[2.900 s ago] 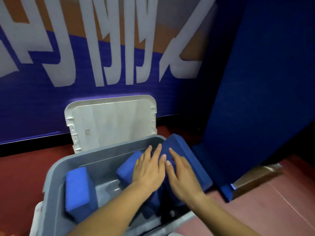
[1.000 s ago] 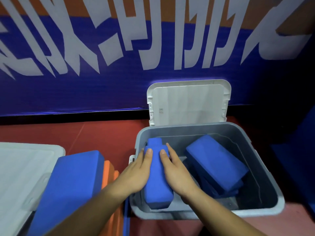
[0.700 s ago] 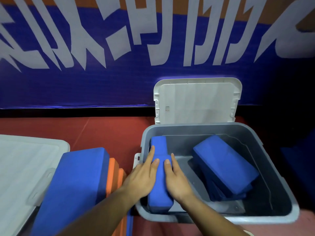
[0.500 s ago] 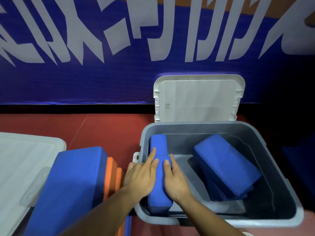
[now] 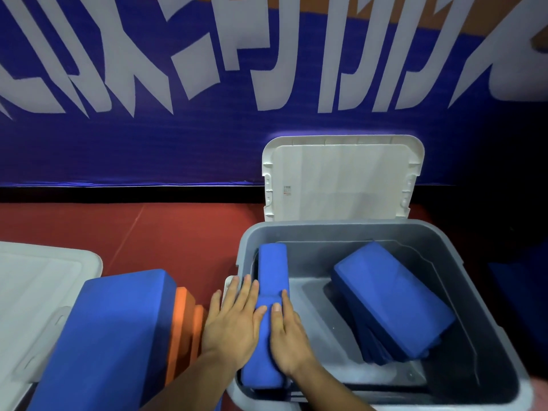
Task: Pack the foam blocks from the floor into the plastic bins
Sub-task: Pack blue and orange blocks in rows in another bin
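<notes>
On block [image 5: 272, 274], left hand [image 5: 234, 324], right hand [image 5: 290, 336] unmoved

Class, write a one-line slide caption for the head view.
Left hand and right hand steady a blue block on edge along the left wall of the grey bin; a second block leans inside.

i face a blue wall [image 5: 148, 149] with big white letters [image 5: 246, 40] slanting across it, cut off at the top edge. an orange band [image 5: 385, 7] runs above the blue, only at the upper right. a black strip [image 5: 118, 194] lines the foot of the wall. below it lies a red floor [image 5: 178, 232] with a thin seam [image 5: 127, 229] running at a slant. the light is dim, and the corner [image 5: 504, 203] on my right sinks into shadow.
</notes>
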The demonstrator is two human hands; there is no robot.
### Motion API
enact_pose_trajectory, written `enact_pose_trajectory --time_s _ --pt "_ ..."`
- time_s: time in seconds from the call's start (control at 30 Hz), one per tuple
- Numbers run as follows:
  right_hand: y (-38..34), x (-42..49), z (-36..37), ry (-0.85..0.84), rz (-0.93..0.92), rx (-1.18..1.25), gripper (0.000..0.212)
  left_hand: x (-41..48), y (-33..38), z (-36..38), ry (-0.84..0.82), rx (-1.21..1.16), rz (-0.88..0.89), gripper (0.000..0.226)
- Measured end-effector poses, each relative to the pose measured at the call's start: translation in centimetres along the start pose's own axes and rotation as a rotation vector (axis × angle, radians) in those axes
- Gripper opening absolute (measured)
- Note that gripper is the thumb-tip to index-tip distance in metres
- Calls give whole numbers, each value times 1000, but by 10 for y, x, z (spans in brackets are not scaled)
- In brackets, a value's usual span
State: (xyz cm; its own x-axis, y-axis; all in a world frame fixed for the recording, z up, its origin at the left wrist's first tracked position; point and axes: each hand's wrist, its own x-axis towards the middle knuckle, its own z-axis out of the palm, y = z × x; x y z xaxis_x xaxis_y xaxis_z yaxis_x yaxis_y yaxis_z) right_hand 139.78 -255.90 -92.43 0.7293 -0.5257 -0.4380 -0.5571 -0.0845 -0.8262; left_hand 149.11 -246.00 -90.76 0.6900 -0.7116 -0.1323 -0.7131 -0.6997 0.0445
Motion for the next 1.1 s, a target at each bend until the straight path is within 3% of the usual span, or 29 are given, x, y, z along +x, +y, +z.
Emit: enact_pose_trajectory --time_s 0.2,0.37,0.73,0.9,0.97,1.1 --pt "11 4 -35 118 -18 108 55 12 51 -4 40 -130 71 68" --pt "20 8 -35 132 11 158 56 18 48 19 76 -75 150 61" --pt "34 25 -47 45 -77 34 55 22 36 51 -34 -29 90 75" --pt "30 19 -55 2 -96 -28 55 24 46 42 8 -9 67 85" --pt "24 22 -56 -8 -79 -1 56 22 51 38 -94 -25 77 95" --pt "18 25 -59 12 -67 21 57 25 50 35 -33 -9 41 79"
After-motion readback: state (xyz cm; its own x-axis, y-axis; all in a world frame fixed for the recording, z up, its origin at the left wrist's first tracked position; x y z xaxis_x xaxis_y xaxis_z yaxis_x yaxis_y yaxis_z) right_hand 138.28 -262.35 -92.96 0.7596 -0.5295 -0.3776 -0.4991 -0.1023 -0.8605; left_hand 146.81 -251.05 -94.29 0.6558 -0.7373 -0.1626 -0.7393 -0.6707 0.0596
